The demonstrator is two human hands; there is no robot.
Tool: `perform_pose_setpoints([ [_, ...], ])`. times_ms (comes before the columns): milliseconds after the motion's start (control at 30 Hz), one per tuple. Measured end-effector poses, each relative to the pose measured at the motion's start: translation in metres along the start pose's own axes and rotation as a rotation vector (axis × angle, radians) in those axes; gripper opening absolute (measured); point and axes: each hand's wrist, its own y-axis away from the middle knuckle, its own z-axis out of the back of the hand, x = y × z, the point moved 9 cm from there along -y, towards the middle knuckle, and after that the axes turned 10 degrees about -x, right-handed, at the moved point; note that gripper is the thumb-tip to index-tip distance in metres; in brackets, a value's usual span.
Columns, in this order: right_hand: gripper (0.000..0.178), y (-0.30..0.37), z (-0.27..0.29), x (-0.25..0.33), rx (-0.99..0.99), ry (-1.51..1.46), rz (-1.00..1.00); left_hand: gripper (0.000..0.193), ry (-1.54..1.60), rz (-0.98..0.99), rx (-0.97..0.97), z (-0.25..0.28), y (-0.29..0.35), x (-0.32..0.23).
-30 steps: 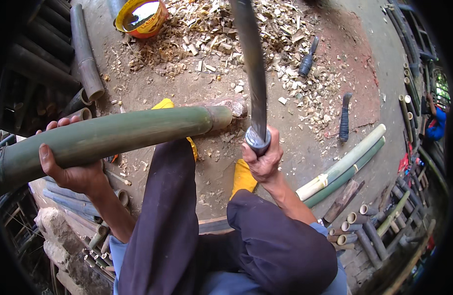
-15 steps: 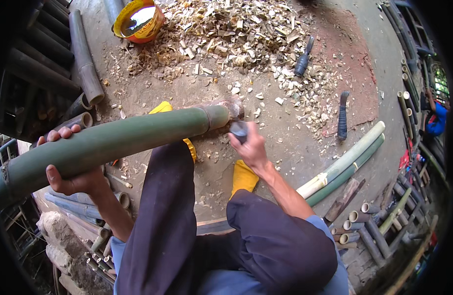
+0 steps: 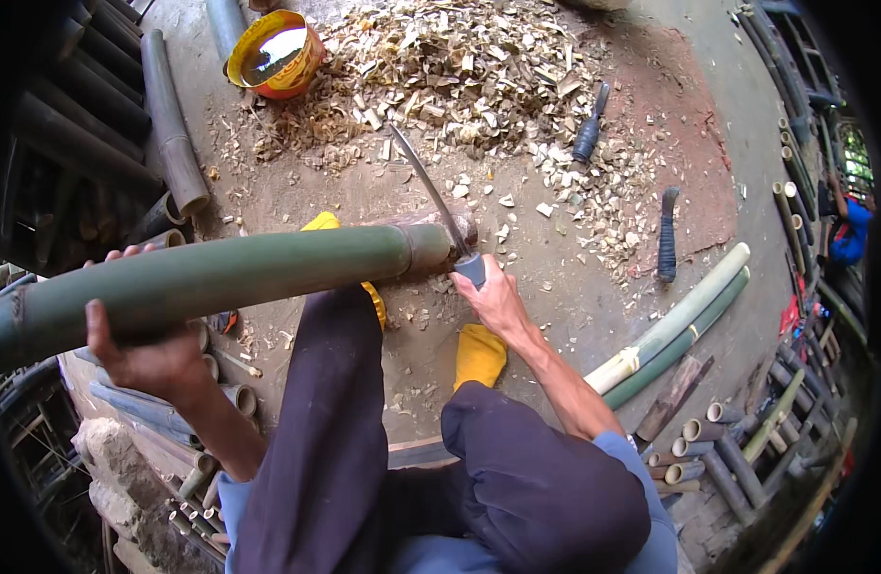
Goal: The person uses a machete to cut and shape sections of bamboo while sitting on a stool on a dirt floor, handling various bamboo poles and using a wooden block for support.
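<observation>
A thick green bamboo pole (image 3: 240, 275) slants from the left edge across my left knee, and its cut end rests by a short wooden block (image 3: 424, 219). My left hand (image 3: 158, 362) grips it from below, fingertips showing over the far side and thumb on the near side. In my right hand (image 3: 498, 301) is a machete (image 3: 431, 188), held by its dark grey handle. Its long, narrow blade points away and to the left, passing close beside the pole's cut end; whether it touches the bamboo I cannot tell.
Wood chips (image 3: 460, 72) heap up ahead, beside a yellow bucket (image 3: 278, 59) of dark liquid. Two dark-handled knives (image 3: 586, 134) lie to the right. Split bamboo lengths (image 3: 670, 320) lie nearer. More poles (image 3: 176, 134) stack at left; a person in blue (image 3: 850, 234) is far right.
The machete blade, blurred and hard to make out before, now shows plainly, pointing away. My right hand is slightly lower. My left hand's grip has shifted a little, and the pole's end has moved slightly right.
</observation>
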Motion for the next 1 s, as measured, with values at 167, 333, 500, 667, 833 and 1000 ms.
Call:
perform_pose_setpoints([
  [167, 0.037, 0.027, 0.039, 0.094, -0.194, -0.208, 0.305, 0.043, -0.017, -0.197, -0.003, 0.022, -0.010, -0.020],
  [333, 0.037, -0.001, 0.001, 0.013, -0.063, 0.085, 0.106, 0.047, -0.045, -0.224, 0.067, 0.010, 0.001, -0.008],
  [500, 0.045, 0.013, 0.004, 0.038, -0.014, -0.162, 0.101, 0.050, 0.014, -0.224, 0.096, 0.026, -0.006, -0.023],
  [667, 0.041, 0.022, 0.025, 0.067, -0.256, -0.216, 0.478, 0.054, 0.040, -0.225, 0.165, 0.022, -0.009, -0.018],
  [833, 0.040, -0.010, 0.003, 0.007, 0.013, -0.008, 0.037, 0.062, 0.068, -0.218, 0.219, 0.018, -0.014, -0.018],
  [1000, 0.040, 0.019, 0.045, 0.104, -0.203, -0.175, 0.374, 0.075, 0.084, -0.230, 0.413, 0.007, -0.010, -0.031],
])
